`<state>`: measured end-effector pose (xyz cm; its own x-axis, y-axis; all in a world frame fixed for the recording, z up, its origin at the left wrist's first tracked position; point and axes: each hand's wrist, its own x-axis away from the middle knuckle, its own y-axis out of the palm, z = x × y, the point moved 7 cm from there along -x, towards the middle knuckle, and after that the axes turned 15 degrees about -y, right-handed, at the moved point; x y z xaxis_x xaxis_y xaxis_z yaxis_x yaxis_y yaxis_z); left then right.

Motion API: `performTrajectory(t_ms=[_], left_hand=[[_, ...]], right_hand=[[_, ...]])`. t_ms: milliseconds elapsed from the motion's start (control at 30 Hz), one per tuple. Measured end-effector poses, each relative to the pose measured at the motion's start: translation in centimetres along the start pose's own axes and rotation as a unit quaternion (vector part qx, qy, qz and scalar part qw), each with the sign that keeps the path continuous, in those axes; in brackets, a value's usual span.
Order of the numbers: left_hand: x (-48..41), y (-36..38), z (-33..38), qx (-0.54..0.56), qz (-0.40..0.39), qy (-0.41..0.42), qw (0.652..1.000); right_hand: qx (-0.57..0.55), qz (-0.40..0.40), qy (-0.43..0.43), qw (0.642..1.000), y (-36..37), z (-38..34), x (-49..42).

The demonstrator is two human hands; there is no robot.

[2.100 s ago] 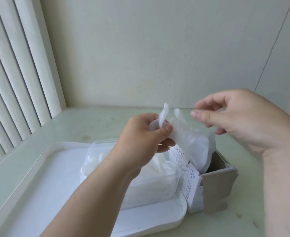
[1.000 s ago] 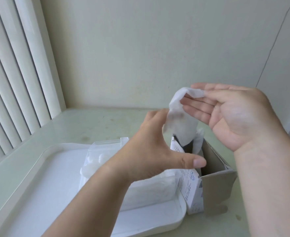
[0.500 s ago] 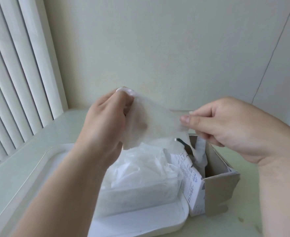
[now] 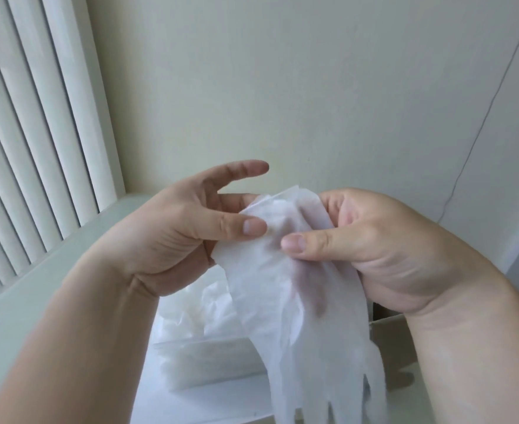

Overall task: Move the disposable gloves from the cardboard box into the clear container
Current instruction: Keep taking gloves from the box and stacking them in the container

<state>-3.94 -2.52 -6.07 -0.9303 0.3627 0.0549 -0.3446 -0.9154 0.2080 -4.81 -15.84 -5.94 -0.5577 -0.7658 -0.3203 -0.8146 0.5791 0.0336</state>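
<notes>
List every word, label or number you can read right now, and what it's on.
None: no text can be read in this view.
The cardboard box shows only a plain brown flap; the rest is hidden behind the glove and the right hand.
The glove, the clear container and the white tray show no print.

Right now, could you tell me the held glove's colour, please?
The glove is plain translucent white, shown best in the head view.
</notes>
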Motion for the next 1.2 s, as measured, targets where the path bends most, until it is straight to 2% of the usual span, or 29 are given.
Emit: performTrajectory(t_ms=[67, 133, 233, 367, 400, 467, 567, 667, 833, 967, 1033, 1100, 1200], left_hand=[[-0.1, -0.3, -0.1, 0.008, -0.008, 0.007, 1.0], [-0.2, 0.0, -0.2, 0.014, -0.03, 0.011, 0.999], [-0.4, 0.7, -0.4, 0.025, -0.056, 0.01, 0.998], [-1.0, -0.8, -0.5, 0.092, 0.057, 0.031, 0.994], [-1.3, -1.0, -0.7, 0.122, 0.058, 0.032, 0.99], [-1.8, -0.5, -1.5, 0.163, 0.009, 0.017, 0.986], [-2.1, 2.1, -2.9, 0.086, -0.114, -0.023, 0.99], [-1.9, 4.1, -4.2, 0.058, -0.167, -0.045, 0.983], [-1.8, 4.7, -4.1, -0.008, -0.161, -0.034, 0.986], [-1.8, 2.6, -3.9, -0.015, -0.07, -0.044, 0.996], [-1.6, 2.0, -3.7, -0.01, -0.058, -0.037, 0.998], [-1.1, 1.4, -3.0, 0.023, -0.05, -0.026, 0.998], [-0.9, -0.1, -2.3, 0.084, -0.029, -0.042, 0.995]], right_hand=[[-0.044, -0.021, 0.003, 0.999, 0.4, -0.1, 0.0], [-0.026, -0.021, 0.0, 0.999, 0.2, 0.2, -0.1], [0.068, 0.055, -0.003, 0.996, -1.5, 0.7, -0.6], [0.058, 0.121, -0.016, 0.991, -2.7, 0.2, -0.5], [0.044, 0.137, -0.028, 0.989, -3.0, 0.0, -0.5], [0.014, 0.163, -0.057, 0.985, -3.3, -0.5, -0.4], [0.001, 0.18, -0.082, 0.98, -3.4, -0.8, -0.5], [-0.006, 0.178, -0.089, 0.98, -3.3, -1.0, -0.4], [0.035, 0.155, -0.048, 0.986, -3.2, -0.8, 0.1], [0.083, 0.182, -0.029, 0.979, -3.8, -0.9, 0.5], [0.148, 0.207, -0.017, 0.967, -4.4, -1.4, 0.9], [0.231, 0.256, -0.005, 0.939, -5.8, -2.1, 1.7], [0.43, 0.315, 0.026, 0.846, -8.4, -3.9, 3.5]])
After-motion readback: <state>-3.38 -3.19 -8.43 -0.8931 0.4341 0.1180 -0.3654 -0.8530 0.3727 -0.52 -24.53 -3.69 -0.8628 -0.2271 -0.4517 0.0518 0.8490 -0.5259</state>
